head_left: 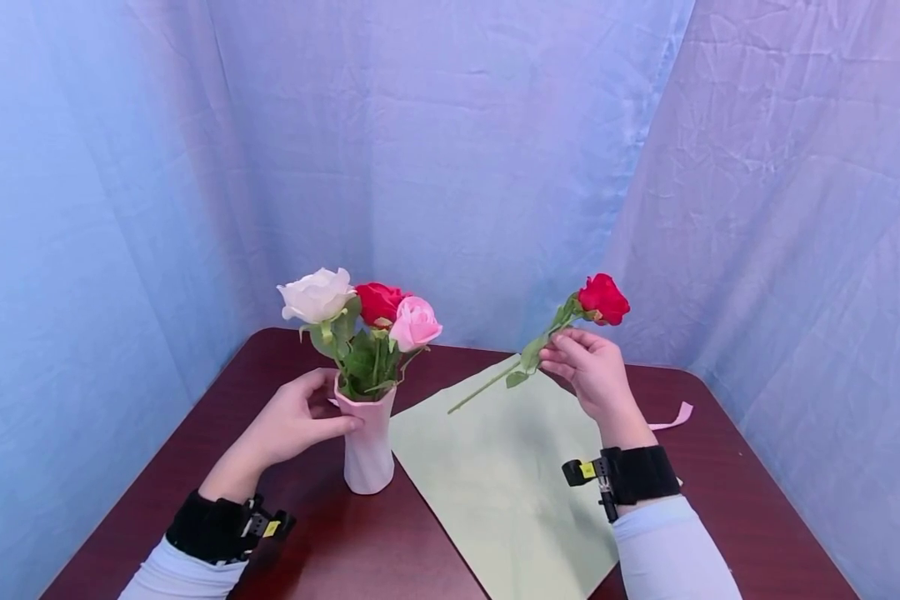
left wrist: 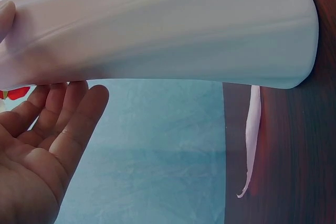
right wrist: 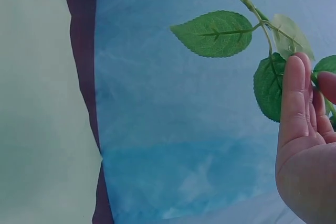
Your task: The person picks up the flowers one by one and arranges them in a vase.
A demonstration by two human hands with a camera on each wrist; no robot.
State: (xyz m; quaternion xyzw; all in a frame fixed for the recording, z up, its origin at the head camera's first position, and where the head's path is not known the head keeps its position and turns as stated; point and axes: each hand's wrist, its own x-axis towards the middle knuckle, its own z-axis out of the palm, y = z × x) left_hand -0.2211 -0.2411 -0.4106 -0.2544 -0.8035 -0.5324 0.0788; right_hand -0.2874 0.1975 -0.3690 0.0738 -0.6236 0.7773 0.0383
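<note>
A pale pink and white vase [head_left: 370,450] stands upright on the table, holding a white rose [head_left: 317,295], a red rose [head_left: 378,303] and a pink rose [head_left: 416,323]. My left hand [head_left: 300,421] grips it near the rim, thumb in front and fingers at the far side. In the left wrist view, the fingertips [left wrist: 97,95] lie right along the vase wall. My right hand [head_left: 588,371] pinches a single red rose [head_left: 604,300] by its stem, above the paper. That stem slants down to the left, and its green leaves [right wrist: 215,34] show in the right wrist view.
A pale green sheet of paper [head_left: 510,475] lies on the dark red table [head_left: 330,533]. Pink ribbon [head_left: 673,418] sticks out beyond the right wrist, and another strip of ribbon [left wrist: 253,135] lies behind the vase. Blue curtains [head_left: 450,167] enclose the table.
</note>
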